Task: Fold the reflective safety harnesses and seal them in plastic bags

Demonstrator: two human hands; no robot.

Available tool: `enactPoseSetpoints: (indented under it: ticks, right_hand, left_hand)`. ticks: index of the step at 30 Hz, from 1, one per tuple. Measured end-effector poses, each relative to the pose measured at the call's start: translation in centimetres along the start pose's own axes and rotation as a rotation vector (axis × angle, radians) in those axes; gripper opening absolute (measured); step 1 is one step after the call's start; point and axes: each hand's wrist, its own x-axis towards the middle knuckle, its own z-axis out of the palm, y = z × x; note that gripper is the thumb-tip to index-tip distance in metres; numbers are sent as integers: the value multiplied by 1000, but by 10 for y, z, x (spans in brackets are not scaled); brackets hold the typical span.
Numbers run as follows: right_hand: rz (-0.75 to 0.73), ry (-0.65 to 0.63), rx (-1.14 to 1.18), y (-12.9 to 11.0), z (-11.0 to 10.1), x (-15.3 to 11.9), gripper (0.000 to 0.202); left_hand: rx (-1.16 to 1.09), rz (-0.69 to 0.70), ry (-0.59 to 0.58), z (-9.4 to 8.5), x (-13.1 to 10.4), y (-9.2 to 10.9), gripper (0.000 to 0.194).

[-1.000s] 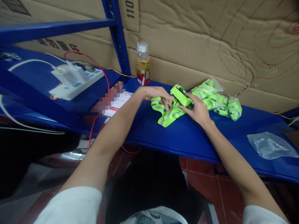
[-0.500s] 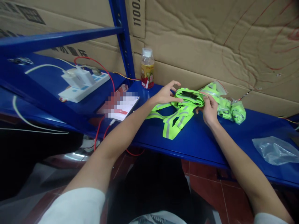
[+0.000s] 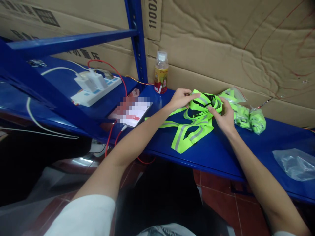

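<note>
Between my hands is a neon-yellow reflective strap vest (image 3: 193, 126) with grey stripes, its upper part bundled in loops and its lower straps trailing over the blue shelf. My left hand (image 3: 181, 99) grips the bundle's left side, thumb on top and fingers curled. On the right side my right hand (image 3: 225, 114) holds the bundle, thumb across its front and the other fingers partly hidden behind. Just beyond my right hand lie bagged neon-yellow bundles (image 3: 257, 121) in clear plastic.
A drink bottle (image 3: 161, 74) stands by the cardboard. To the left are a charging phone (image 3: 135, 114) and a white power strip (image 3: 95, 93) with red and white cables. A clear plastic bag (image 3: 295, 164) lies at the right. The blue shelf upright (image 3: 139, 46) rises at the back.
My left hand has closed onto the bundle, and my right thumb has come over its front. The bundle has turned and its loops have shifted. The whole view has moved slightly.
</note>
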Motion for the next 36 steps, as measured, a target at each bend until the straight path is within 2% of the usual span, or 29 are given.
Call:
enactPoseSetpoints:
  ticks: [4, 9, 11, 13, 15, 17, 19, 21, 25, 27, 30, 32, 34, 36]
  right_hand:
    - [-64, 65, -112, 1, -13, 1, 67]
    - [55, 194, 15, 11, -18, 7, 35]
    - [88, 186, 51, 13, -16, 8, 34]
    - [69, 105, 59, 10, -12, 5, 37]
    - [29, 14, 46, 4, -7, 1, 38]
    - [-11, -16, 27, -3, -4, -2, 35]
    - [-32, 8, 7, -7, -5, -3, 29]
    - [-35, 43, -23, -7, -9, -1, 26]
    - [-26, 115, -63, 0, -21, 5, 25]
    - [-35, 130, -66, 2, -26, 8, 26]
    - [-46, 96, -46, 2, -26, 8, 28]
    - [-74, 49, -35, -1, -21, 6, 28]
    - [-110, 7, -35, -7, -16, 3, 28]
    - [-124, 7, -40, -11, -14, 3, 30]
  left_hand:
    - [-227, -137, -96, 6, -6, 7, 43]
    - [-275, -118, -123, 2, -1, 4, 35]
    - [-249, -103, -143, 5, 0, 2, 48]
    - [-154, -77, -177, 11, -2, -1, 72]
    - [-4, 34, -206, 18, -7, -5, 95]
    - [158, 200, -219, 20, -12, -9, 106]
    - [289, 305, -198, 18, -14, -13, 105]
    - [358, 321, -141, 12, -11, -17, 99]
    - [358, 234, -3, -3, 1, -24, 95]
    - [320, 164, -2, -6, 6, -25, 86]
    - [166, 113, -98, -1, 5, -24, 68]
    - [82, 106, -129, 6, 1, -22, 66]
    - [114, 132, -92, 11, -2, -21, 71]
    - [218, 173, 9, 11, -3, -20, 67]
